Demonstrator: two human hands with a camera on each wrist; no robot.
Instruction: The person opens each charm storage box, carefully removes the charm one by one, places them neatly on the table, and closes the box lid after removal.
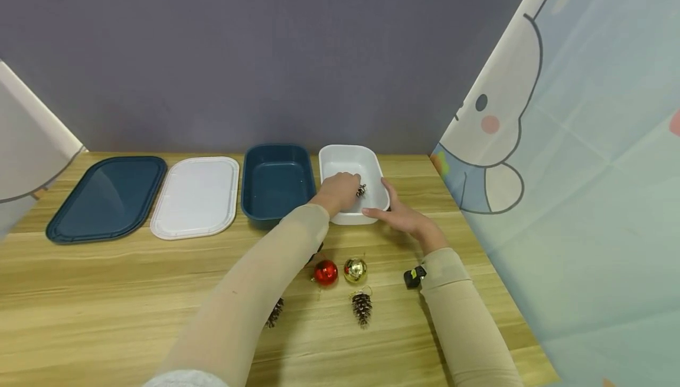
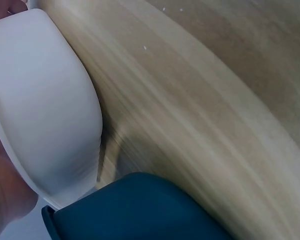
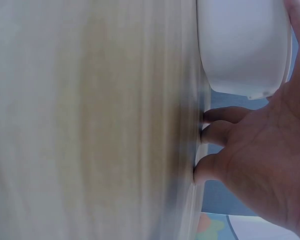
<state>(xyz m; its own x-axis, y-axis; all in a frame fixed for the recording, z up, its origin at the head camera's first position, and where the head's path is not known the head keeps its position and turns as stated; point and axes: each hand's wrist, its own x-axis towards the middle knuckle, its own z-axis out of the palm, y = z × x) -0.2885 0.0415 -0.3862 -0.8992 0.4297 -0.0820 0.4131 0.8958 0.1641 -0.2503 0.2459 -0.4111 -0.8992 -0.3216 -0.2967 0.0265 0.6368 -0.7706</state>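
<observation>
My left hand (image 1: 342, 191) reaches down inside a white rectangular container (image 1: 352, 153), its fingers curled at a small brown pinecone (image 1: 362, 190). Part of that pinecone is hidden behind the hand, and the left wrist view shows mainly the container's outer wall (image 2: 45, 100). My right hand (image 1: 398, 213) holds the container's near right corner, thumb along the near rim and fingers around the outer side. In the right wrist view, several fingers (image 3: 217, 132) of that hand reach down to the wooden table beside the container.
Left of the white container stands a dark blue container (image 1: 278, 183), then a white lid (image 1: 195, 198) and a dark blue lid (image 1: 108, 198). Nearer lie a red ball ornament (image 1: 326, 272), a gold ball ornament (image 1: 355, 270), a pinecone (image 1: 362, 308) and another pinecone (image 1: 274, 314) partly behind the left forearm.
</observation>
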